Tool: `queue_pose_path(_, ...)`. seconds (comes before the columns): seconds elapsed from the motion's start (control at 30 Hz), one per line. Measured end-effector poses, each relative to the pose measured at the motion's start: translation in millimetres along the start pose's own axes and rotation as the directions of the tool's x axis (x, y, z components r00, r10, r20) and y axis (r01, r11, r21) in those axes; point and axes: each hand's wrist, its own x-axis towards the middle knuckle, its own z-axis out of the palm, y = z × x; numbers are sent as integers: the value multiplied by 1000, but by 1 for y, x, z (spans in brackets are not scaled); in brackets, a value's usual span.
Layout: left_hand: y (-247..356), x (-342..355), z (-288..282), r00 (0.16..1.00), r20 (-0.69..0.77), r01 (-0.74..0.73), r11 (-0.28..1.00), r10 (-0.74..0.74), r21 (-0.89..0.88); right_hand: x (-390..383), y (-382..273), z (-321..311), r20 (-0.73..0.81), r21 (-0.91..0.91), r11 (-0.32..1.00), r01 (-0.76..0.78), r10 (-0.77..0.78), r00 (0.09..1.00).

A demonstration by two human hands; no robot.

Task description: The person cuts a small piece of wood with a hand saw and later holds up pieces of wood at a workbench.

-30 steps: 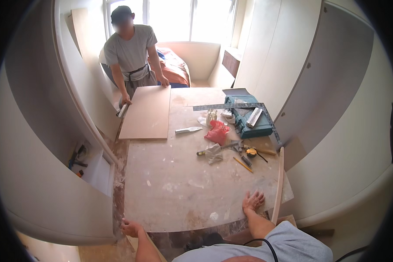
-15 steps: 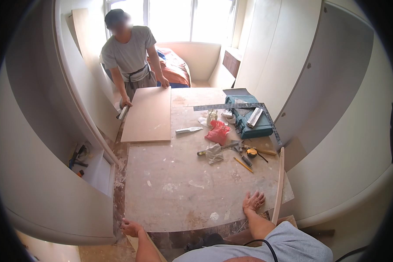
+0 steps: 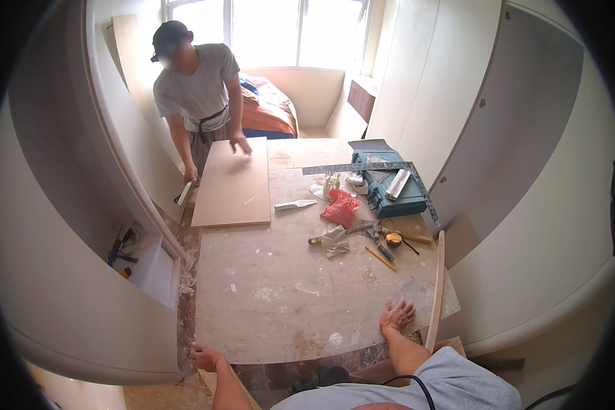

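Beyond the right hand [image 3: 397, 315] on the worktop [image 3: 294, 270], a square's markings [image 3: 335, 169] blur.

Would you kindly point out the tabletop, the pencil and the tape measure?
Tabletop [image 3: 280, 314]: head view, on its bare near part.
Pencil [image 3: 380, 258]: head view, middle of its shaft.
Tape measure [image 3: 393, 239]: head view, on its case.

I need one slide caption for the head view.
Wearer's right hand palm-down on a worktable; beyond, a co-worker at a pale panel.
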Motion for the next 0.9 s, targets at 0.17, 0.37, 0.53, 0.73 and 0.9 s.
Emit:
queue_pose_path(0.17,3,-3,-2,1000,6,1,1000,-1,-20,4,4,6,-15,-2,1000,7,-7,1000)
queue_pose_path(0.37,7,-7,-10,1000,16,-3,1000,3,-25,3,6,8,-19,-14,1000,-7,7,1000)
queue_pose_path(0.53,5,-3,-8,1000,-1,1,1000,-1,-8,1,4,7,-35,-10,1000,4,-5,999)
queue_pose_path(0.73,5,-2,-4,1000,0,-3,999,3,-36,2,6,9,-53,-33,999,20,-22,998)
queue_pose_path(0.9,4,-9,-6,999,21,-25,999,26,-28,6,11,11,-67,-39,999,19,-22,997)
